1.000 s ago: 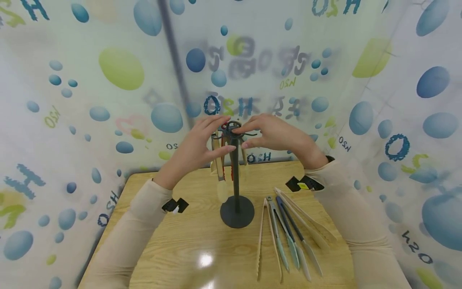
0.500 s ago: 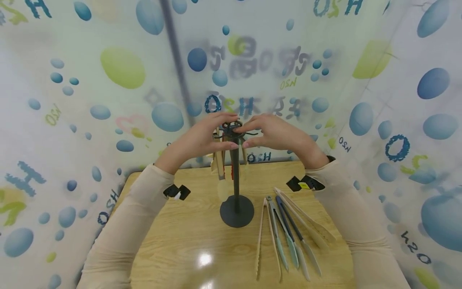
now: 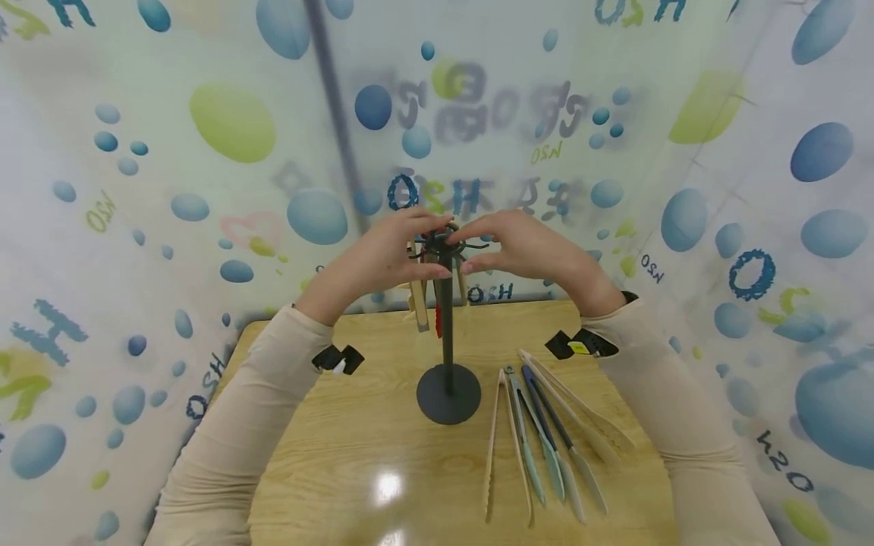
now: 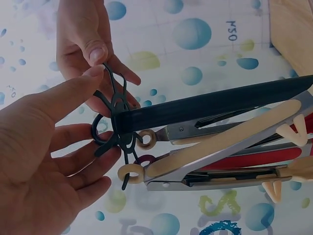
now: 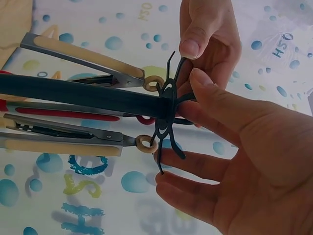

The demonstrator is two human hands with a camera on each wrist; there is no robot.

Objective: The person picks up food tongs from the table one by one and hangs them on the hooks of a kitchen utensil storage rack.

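Note:
A black utensil stand (image 3: 447,326) stands upright on the table, with a round base and curved hooks around its top. Several tongs hang from the hooks by end rings, among them beige-handled tongs (image 4: 225,139) and red-handled tongs (image 5: 73,113). My left hand (image 3: 389,254) holds the hooked top from the left, its thumb at a hook (image 4: 115,81) and its fingers curved behind the ring. From the right, my right hand (image 3: 526,246) curls around the same top, thumb and fingers among the hooks. In the head view, both hands partly hide the hooks and hanging tongs.
On the wooden table (image 3: 355,455), right of the base, several tongs lie side by side: wood-coloured tongs (image 3: 492,455), mint-tipped tongs (image 3: 532,462), dark blue-handled tongs (image 3: 561,432) and beige tongs (image 3: 580,402). A patterned curtain (image 3: 239,121) surrounds the table.
My left hand has shifted right and closer around the hooked top. The hanging tongs have swung round the pole; a pale tip seen low on its left is gone from there.

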